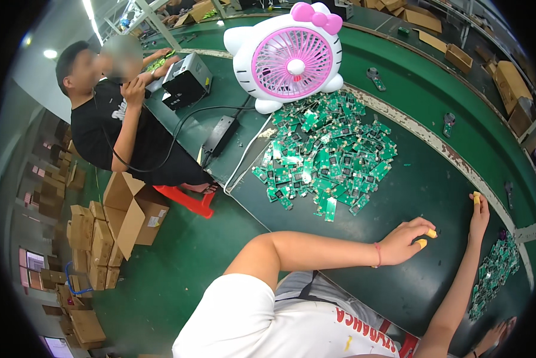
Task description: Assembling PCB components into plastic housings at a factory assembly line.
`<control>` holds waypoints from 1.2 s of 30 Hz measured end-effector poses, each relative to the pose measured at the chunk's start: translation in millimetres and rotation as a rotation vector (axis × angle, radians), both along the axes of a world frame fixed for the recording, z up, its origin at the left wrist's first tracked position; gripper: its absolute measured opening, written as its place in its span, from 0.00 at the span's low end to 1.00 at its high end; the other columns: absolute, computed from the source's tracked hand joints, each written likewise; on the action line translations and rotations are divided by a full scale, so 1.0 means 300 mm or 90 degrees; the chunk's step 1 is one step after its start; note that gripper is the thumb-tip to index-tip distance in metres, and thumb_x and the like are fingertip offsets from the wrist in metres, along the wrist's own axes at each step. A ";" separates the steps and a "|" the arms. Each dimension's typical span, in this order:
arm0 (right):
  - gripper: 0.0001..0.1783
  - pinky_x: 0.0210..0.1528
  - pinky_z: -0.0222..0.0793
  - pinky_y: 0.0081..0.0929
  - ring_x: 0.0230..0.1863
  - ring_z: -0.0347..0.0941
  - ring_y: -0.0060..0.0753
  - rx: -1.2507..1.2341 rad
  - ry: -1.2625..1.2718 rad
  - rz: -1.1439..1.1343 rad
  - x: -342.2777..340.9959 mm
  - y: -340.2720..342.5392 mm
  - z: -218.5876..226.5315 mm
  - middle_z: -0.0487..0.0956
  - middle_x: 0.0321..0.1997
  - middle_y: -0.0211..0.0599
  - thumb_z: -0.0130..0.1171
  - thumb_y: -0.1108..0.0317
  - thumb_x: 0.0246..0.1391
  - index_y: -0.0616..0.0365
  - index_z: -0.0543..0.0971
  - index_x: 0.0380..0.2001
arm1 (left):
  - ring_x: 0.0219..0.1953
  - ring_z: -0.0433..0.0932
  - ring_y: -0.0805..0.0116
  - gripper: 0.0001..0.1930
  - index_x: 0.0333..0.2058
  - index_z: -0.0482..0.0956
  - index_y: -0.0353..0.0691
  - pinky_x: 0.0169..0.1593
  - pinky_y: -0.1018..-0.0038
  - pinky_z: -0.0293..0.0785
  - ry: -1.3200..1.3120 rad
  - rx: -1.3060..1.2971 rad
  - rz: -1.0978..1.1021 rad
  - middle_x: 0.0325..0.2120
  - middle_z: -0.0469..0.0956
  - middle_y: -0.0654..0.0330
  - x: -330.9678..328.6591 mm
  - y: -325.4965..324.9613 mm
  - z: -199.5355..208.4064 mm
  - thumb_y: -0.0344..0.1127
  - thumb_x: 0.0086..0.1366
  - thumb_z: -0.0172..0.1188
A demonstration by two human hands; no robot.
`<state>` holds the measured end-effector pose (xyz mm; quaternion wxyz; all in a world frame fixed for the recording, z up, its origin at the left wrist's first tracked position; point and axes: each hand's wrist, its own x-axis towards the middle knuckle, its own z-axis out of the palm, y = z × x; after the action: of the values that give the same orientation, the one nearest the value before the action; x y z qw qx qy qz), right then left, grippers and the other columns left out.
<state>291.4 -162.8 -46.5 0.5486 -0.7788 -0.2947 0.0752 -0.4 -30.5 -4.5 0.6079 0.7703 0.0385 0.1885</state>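
Observation:
My left hand (406, 241) hovers over the dark green tabletop (363, 286), with yellow finger covers on the thumb and index finger. Those two tips are apart, and I see nothing between them. A red cord circles that wrist. Farther right, my right hand (479, 218) is raised beside the chipped, pale rail (435, 140) of the table. Its fingers point away, one tip covered in yellow, with no held thing visible. A large heap of small green circuit boards (330, 158) lies beyond my left hand. A second heap of boards (494, 271) lies right of my right forearm.
A pink and white cat-shaped fan (292, 56) stands behind the heap. Grey parts (449, 124) sit spaced along the green belt past the rail. A black power adapter (220, 136) with cables lies left. A co-worker (133, 113) sits there; another person's hand (494, 335) shows lower right.

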 end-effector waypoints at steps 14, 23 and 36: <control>0.15 0.55 0.56 0.21 0.49 0.68 0.25 0.011 0.004 0.016 0.029 -0.013 -0.039 0.76 0.44 0.37 0.42 0.69 0.60 0.63 0.69 0.47 | 0.50 0.64 0.60 0.13 0.41 0.69 0.42 0.54 0.68 0.57 0.009 0.016 -0.011 0.48 0.64 0.61 -0.005 -0.006 0.004 0.25 0.55 0.49; 0.14 0.55 0.56 0.21 0.49 0.68 0.25 0.008 -0.001 0.023 0.036 -0.021 -0.040 0.76 0.44 0.37 0.42 0.70 0.60 0.63 0.70 0.47 | 0.51 0.64 0.60 0.21 0.50 0.63 0.39 0.56 0.67 0.56 0.029 0.020 -0.020 0.48 0.65 0.58 0.000 -0.011 0.013 0.25 0.55 0.50; 0.15 0.55 0.57 0.21 0.49 0.68 0.25 0.027 0.007 0.028 0.063 -0.026 -0.068 0.75 0.45 0.38 0.42 0.71 0.60 0.64 0.69 0.47 | 0.52 0.64 0.60 0.28 0.55 0.56 0.38 0.57 0.66 0.54 0.042 0.062 -0.016 0.47 0.67 0.58 -0.003 -0.021 -0.003 0.25 0.54 0.51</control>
<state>310.3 -170.6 -67.1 0.5650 -0.7598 -0.3102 0.0852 -1.2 -36.8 -5.3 0.5705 0.8052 0.0397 0.1570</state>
